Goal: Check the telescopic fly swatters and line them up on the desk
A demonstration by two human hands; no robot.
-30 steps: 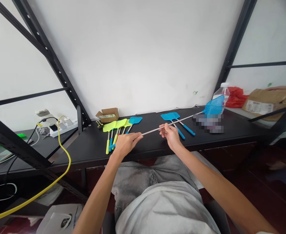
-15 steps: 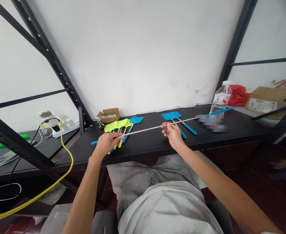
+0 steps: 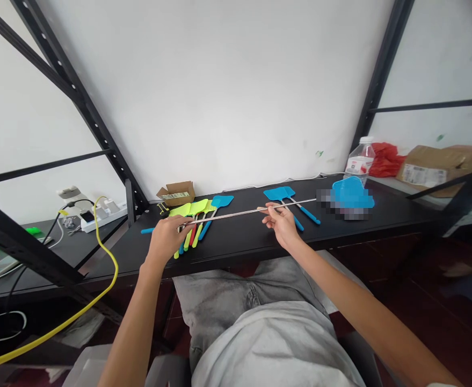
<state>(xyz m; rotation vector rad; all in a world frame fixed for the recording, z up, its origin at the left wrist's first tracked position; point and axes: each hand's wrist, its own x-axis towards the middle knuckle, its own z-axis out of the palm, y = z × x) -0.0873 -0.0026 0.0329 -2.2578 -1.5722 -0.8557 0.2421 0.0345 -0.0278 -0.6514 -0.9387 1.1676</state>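
A blue fly swatter (image 3: 236, 214) with a long, thin metal shaft is held across the desk (image 3: 236, 247). Its blue head (image 3: 347, 188) points right, partly covered by a blurred patch, and its blue handle shows at the left. My left hand (image 3: 166, 234) is closed round the shaft near the handle. Farther along, the fingers of my right hand (image 3: 282, 223) pinch the shaft. Beyond the left hand lie several yellow-green swatters (image 3: 198, 206) and a blue swatter (image 3: 222, 200). Two more blue swatters (image 3: 275, 194) lie behind my right hand.
A small open cardboard box (image 3: 176, 194) stands by the wall. At the right are a plastic bottle (image 3: 358, 160), a red bag (image 3: 387, 160) and a taped carton (image 3: 437, 166). A yellow cable (image 3: 114, 263) and a power strip (image 3: 102, 214) are on the left, beside black rack posts.
The held swatter has rolled: its head was nearly edge-on and now shows its flat face. Both hands keep their hold on the shaft. Another person's hand at the far right is gone from view.
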